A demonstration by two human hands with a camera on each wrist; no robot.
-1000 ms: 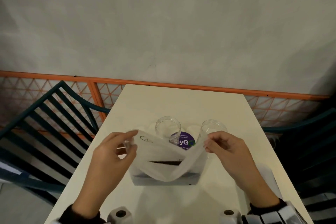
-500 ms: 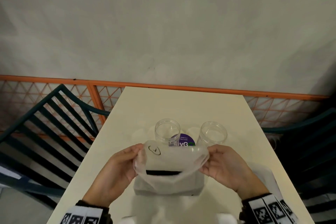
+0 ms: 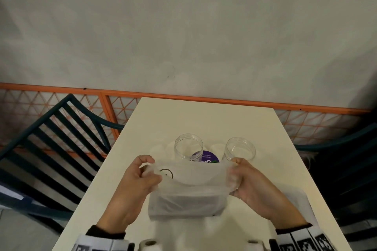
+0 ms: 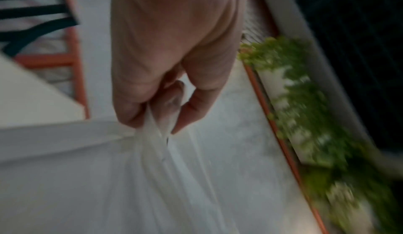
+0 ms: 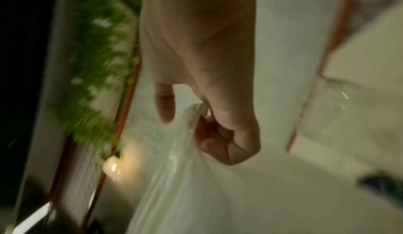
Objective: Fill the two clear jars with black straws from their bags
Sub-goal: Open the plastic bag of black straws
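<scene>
Bag [image 3: 186, 193] opening is the step in hand, judged from how the film is stretched between both hands. The left hand [image 3: 140, 181] is closed on the bag's left top edge, with film bunched between thumb and curled fingers [image 4: 191, 106]; the right hand [image 3: 247, 181] is fisted round the right top edge, film gathered inside the curled fingers [image 5: 220, 141]. The bag stands on the table [image 3: 204, 120], near the front edge, and a dark band seen dimly through the film is probably the black straws, though they cannot be made out clearly. Two clear jars, the left jar [image 3: 188, 146] and the right jar [image 3: 240, 149], stand open and empty just behind the bag, with a purple label [image 3: 206, 158] between them.

To do this well, the pull should be kept even and sideways, so that the mouth is widened or the seam parted without the film being torn downward. The bag should be kept low and its base on the table, so that straws are not spilled. The jars should not be knocked, being close behind. Once the mouth is open, one edge may be released and the straws drawn out in a bundle.
</scene>
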